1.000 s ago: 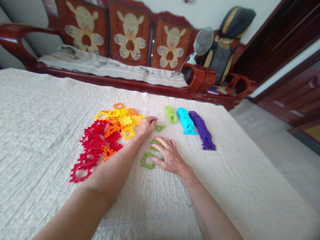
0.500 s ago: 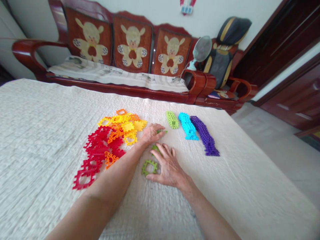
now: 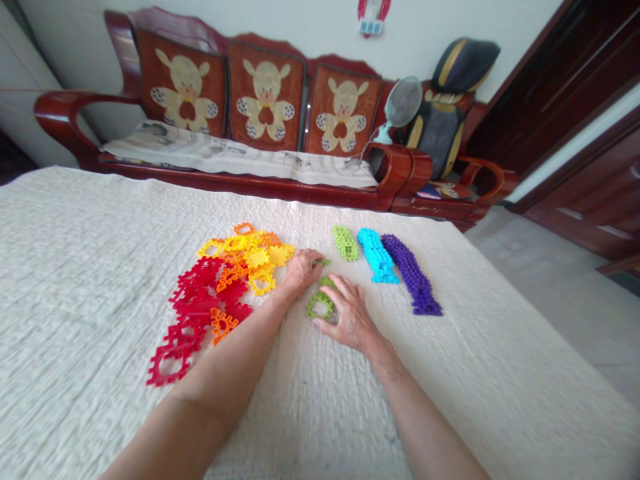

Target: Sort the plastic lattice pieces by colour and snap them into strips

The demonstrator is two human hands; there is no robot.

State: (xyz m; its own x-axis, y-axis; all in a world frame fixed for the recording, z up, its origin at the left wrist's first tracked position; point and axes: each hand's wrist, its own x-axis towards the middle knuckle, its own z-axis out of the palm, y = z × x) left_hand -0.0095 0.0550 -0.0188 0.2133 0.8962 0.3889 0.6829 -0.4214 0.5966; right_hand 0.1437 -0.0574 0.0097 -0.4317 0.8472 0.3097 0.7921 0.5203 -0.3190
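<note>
My left hand (image 3: 303, 269) rests on the white quilt with its fingers curled over a small green piece (image 3: 323, 262). My right hand (image 3: 348, 315) lies just below it, fingers bent around green toothed square pieces (image 3: 319, 305) that it has gathered under its palm. To the left lies a loose heap of red pieces (image 3: 196, 301), orange pieces (image 3: 221, 325) and yellow pieces (image 3: 255, 257). Beyond my hands stand three sorted rows: a green stack (image 3: 345, 241), a cyan stack (image 3: 377, 256) and a purple stack (image 3: 413, 274).
The white quilt (image 3: 100, 267) covers the whole work surface. Behind it stands a red wooden sofa (image 3: 240, 133) with bear-pattern cushions, a small fan (image 3: 403, 103) and a bag (image 3: 450, 100). Dark wooden doors (image 3: 575, 133) are at the right.
My right hand has slid the loose green pieces up and together towards my left hand. My left hand has closed over the small green piece. The camera view has tilted up slightly.
</note>
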